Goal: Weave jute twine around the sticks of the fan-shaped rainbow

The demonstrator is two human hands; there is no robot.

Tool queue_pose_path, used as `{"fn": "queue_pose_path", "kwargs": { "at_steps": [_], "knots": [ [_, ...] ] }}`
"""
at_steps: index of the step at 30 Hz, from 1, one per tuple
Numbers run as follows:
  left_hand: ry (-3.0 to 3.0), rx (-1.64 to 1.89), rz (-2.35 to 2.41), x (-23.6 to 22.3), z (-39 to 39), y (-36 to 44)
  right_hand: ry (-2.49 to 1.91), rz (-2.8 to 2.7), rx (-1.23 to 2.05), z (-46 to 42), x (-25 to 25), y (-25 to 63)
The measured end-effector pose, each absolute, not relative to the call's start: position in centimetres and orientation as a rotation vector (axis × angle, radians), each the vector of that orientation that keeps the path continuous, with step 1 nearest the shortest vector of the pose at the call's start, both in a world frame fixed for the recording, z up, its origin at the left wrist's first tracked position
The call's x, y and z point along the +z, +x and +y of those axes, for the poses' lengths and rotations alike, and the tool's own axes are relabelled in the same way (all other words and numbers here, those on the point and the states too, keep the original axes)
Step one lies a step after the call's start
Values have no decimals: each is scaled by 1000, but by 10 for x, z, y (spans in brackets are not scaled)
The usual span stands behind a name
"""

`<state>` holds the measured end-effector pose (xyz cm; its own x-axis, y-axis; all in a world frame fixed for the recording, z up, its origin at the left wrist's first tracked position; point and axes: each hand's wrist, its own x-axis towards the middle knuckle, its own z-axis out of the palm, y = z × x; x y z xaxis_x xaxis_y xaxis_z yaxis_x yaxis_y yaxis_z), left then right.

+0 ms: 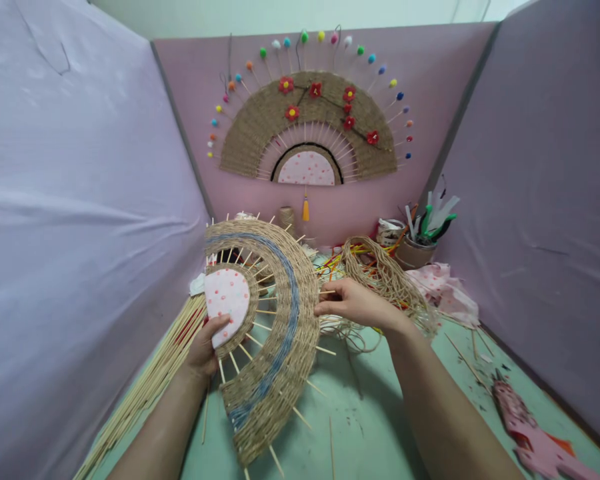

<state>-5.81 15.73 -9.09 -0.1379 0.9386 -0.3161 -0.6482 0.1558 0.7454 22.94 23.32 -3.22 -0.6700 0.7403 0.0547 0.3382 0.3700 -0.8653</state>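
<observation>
A half-round woven fan [300,340] of twine on thin wooden sticks is held up, tilted, above the table. A blue band runs along its weave, and the stick ends poke out past the outer rim. At its centre is a half-disc of white cloth with pink dots [229,297]. My left hand [207,347] grips this inner part, thumb on the cloth and the other fingers hidden behind. My right hand [347,303] is closed at the outer rim, thumb and fingers around a stick end and the edge of the weave.
A finished fan [250,133] with red flowers and coloured pompoms hangs on the pink back panel. Twine hanks [380,273] lie behind my right hand, near a tool cup [416,252]. Bundled sticks [150,387] lie left; a pink glue gun [530,433] lies right.
</observation>
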Motion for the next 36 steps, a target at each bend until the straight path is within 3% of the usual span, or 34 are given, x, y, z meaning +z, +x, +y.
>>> {"fn": "queue_pose_path", "kwargs": {
  "at_steps": [11,20,28,36],
  "knots": [
    [415,1332,802,-109,160,-74,-718,-2202,1609,229,-24,239],
    [505,1281,789,-113,162,-82,-881,-1980,1325,231,-23,245],
    [471,1260,918,-100,160,-76,-879,-1843,1217,228,-16,250],
    [495,1231,815,-117,161,-87,-826,-1870,1186,225,-16,245]
  ]
}}
